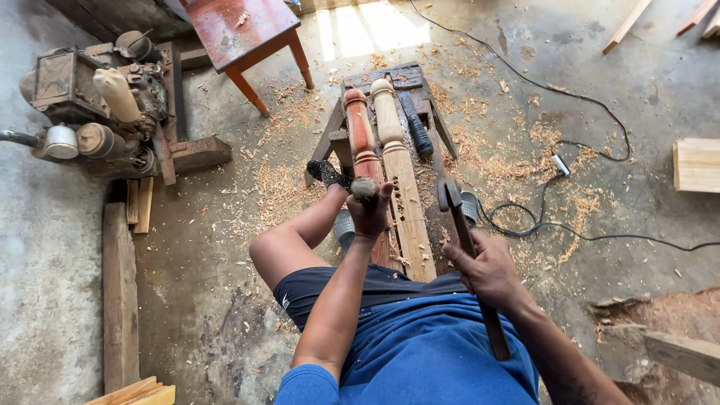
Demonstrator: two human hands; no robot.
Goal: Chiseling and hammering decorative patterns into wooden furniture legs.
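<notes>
Two turned legs [382, 161] lie lengthwise ahead; the chisel [365, 189] is gripped by left-hand fingers [371, 214], the hammer [469, 255] by the right [487, 270].

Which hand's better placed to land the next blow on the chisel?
Right, likely. The right hand grips the hammer, head raised beside the chisel. The left hand is wrapped around the chisel, holding it upright on the pale turned post.

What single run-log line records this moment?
left hand: grips wooden-handled chisel | right hand: raises hammer | pale turned post: on bench
</notes>
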